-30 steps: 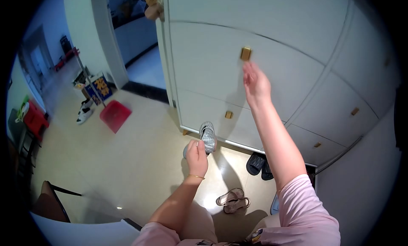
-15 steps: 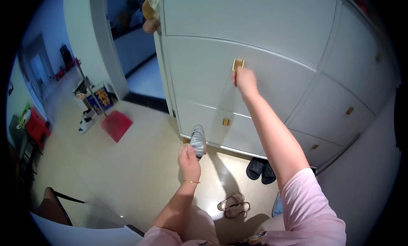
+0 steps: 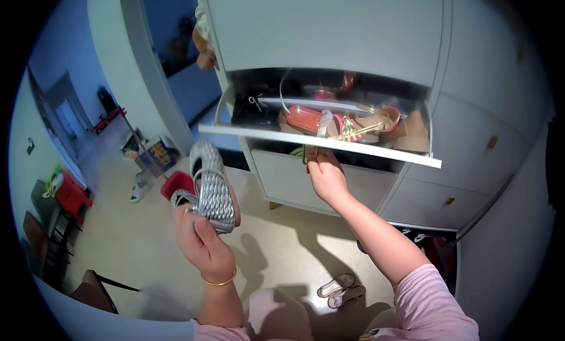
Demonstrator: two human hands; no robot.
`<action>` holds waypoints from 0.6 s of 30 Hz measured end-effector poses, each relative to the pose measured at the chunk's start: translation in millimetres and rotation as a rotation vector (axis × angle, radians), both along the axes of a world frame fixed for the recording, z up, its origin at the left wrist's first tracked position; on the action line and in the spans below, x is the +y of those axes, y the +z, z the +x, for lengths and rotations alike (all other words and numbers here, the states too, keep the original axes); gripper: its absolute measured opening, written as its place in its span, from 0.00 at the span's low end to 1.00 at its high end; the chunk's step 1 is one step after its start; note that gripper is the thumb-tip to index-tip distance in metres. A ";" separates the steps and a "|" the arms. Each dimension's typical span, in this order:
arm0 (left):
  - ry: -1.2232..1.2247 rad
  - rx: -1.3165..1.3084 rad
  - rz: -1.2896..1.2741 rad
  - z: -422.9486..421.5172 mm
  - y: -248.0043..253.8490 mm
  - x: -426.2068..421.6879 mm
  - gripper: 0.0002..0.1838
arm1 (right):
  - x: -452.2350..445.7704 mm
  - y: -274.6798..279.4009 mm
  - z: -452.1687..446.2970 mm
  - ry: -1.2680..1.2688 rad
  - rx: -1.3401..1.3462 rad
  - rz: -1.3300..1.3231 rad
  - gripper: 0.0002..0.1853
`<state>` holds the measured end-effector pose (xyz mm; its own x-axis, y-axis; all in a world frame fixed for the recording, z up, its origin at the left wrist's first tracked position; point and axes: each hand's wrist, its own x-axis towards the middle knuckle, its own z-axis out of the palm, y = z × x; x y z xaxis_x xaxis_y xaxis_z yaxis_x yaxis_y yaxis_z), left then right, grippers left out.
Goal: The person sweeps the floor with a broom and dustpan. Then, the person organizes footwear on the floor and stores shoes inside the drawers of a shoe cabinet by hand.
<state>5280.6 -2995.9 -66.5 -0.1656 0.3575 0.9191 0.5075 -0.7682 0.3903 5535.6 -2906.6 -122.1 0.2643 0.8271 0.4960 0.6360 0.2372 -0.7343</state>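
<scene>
A pair of silver-grey woven sandals (image 3: 215, 194) is gripped by the straps in my left hand (image 3: 206, 244), raised left of the cabinet. My right hand (image 3: 326, 177) is closed around the gold handle (image 3: 305, 155) of a tilt-out drawer (image 3: 259, 134), which stands tipped open towards me. Inside it lie several shoes, among them an orange-red sandal (image 3: 305, 118), a tan wedge shoe (image 3: 412, 132) and dark shoes (image 3: 250, 110) at the left. The drawer belongs to a white shoe cabinet (image 3: 329, 29). My fingers hide part of the handle.
On the floor below sits a pair of strappy sandals (image 3: 341, 291). A red dustpan (image 3: 176, 183), white shoes (image 3: 140, 187) and a printed box (image 3: 160, 154) stand to the left. Chairs, one red (image 3: 73, 195), line the left side. A wall closes off the right.
The drawer has swung open, with my right hand pulling its handle down and towards me. My left hand has moved left and nearer the camera with the sandals.
</scene>
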 end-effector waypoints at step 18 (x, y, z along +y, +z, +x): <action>-0.157 0.707 -0.196 119.0 87.8 122.3 0.14 | -30.5 -11.3 27.3 0.158 -0.134 -0.118 0.15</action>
